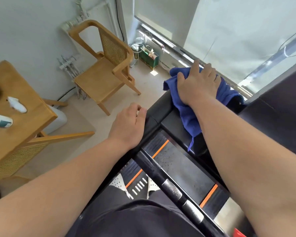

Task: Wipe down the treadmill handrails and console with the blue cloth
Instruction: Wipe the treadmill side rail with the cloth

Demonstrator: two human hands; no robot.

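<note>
The blue cloth [184, 115] is draped over the top of the black treadmill console [171, 124], one end hanging down toward the belt. My right hand [197, 82] lies flat on the cloth with fingers spread, pressing it onto the console's far left corner. My left hand [129, 124] rests on the left end of the console beside the black handrail [149, 124]; its fingers are loosely curled and hold nothing. A black crossbar [171, 185] with metal grip sensors runs below, above the belt [181, 170].
A wooden rattan-backed chair [106, 67] stands on the floor to the left. A wooden table [24, 106] at the far left carries a spray bottle [0, 122]. A window with a blind [229, 40] lies beyond the console. My feet in white shoes [120, 183] stand on the treadmill.
</note>
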